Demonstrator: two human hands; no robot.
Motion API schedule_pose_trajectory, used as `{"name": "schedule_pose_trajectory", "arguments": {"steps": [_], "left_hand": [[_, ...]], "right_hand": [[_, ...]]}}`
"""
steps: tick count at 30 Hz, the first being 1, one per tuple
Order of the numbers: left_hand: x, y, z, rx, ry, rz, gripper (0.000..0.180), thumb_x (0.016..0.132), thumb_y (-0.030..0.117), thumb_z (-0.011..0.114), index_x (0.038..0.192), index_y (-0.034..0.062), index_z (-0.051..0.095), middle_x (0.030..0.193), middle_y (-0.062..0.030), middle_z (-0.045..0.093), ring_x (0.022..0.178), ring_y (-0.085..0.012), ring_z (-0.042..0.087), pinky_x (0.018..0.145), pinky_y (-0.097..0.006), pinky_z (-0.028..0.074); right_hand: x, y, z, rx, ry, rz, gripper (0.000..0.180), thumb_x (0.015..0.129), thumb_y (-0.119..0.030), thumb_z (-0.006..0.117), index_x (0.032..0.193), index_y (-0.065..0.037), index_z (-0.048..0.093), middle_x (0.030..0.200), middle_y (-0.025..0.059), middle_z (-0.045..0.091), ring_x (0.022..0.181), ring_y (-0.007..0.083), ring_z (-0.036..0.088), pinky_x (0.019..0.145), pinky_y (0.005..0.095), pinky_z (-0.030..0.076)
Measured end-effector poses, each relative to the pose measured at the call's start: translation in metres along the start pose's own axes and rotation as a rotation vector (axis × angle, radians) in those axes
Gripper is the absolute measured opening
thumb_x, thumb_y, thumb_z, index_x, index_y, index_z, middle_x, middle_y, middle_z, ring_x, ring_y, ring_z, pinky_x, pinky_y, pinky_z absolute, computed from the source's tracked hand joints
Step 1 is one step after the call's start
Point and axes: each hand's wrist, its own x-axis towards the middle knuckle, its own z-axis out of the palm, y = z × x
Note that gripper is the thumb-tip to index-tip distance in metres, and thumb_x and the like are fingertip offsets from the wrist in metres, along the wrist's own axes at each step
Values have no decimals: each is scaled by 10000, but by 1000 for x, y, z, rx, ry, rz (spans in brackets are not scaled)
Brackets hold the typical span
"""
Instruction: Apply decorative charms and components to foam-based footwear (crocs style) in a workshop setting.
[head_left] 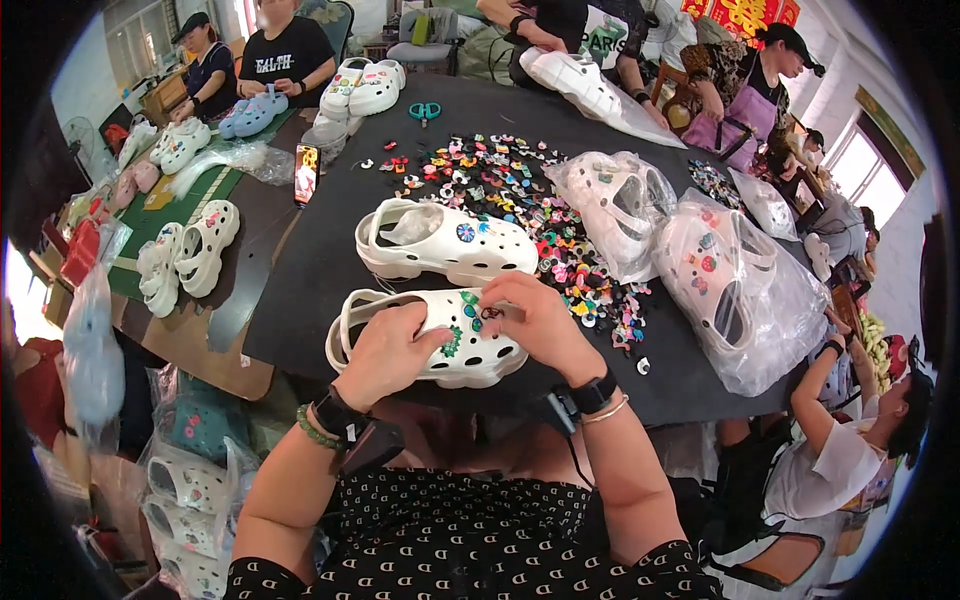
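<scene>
Head view
Clog: a white chunky-soled clog (pixel 440 340), perforated with round holes and fitted with a green charm, is laid at the near edge of the black tabletop (pixel 300 300).
Left hand: the left hand (pixel 390 350) is clamped over the clog's middle.
Right hand: the right hand (pixel 535 320) is pinched on a small dark charm (pixel 490 313) at the clog's top.
Nearby: a second white clog (pixel 445 245) is set just behind; a heap of coloured charms (pixel 540 220) is spread toward the far edge.

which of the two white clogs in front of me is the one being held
The nearer clog, gripped by the left hand and right hand; the farther clog lies untouched.
</scene>
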Motion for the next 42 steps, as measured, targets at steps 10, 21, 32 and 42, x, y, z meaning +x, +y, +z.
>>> {"name": "schedule_pose_trajectory", "arguments": {"steps": [10,21,32,42], "left_hand": [[2,4,0,-17,-1,14,351,858,251,727,764,-29,538,694,-197,557,650,-378,558,604,-444,418],[-1,4,-2,10,13,25,384,861,260,727,732,-27,505,676,-197,539,648,-392,543,602,-457,410],[0,5,-1,48,27,33,388,860,254,724,727,-25,489,660,-197,519,632,-386,527,601,-459,404],[2,-3,5,20,36,-8,395,854,268,723,727,-24,490,664,-201,533,644,-389,546,608,-459,412]], "right_hand": [[16,-4,-16,-200,-104,109,480,587,-130,906,988,-80,649,1012,20,621,932,176,597,808,296,480],[4,1,4,-325,80,-148,150,766,-29,767,902,-33,704,983,124,706,914,276,670,834,360,534],[-9,17,51,-398,605,-224,102,886,-13,639,981,-24,604,989,119,682,909,338,636,796,417,506],[-8,20,25,-220,293,-127,204,846,-52,720,992,-41,577,1117,113,665,957,262,628,815,348,515]]}}
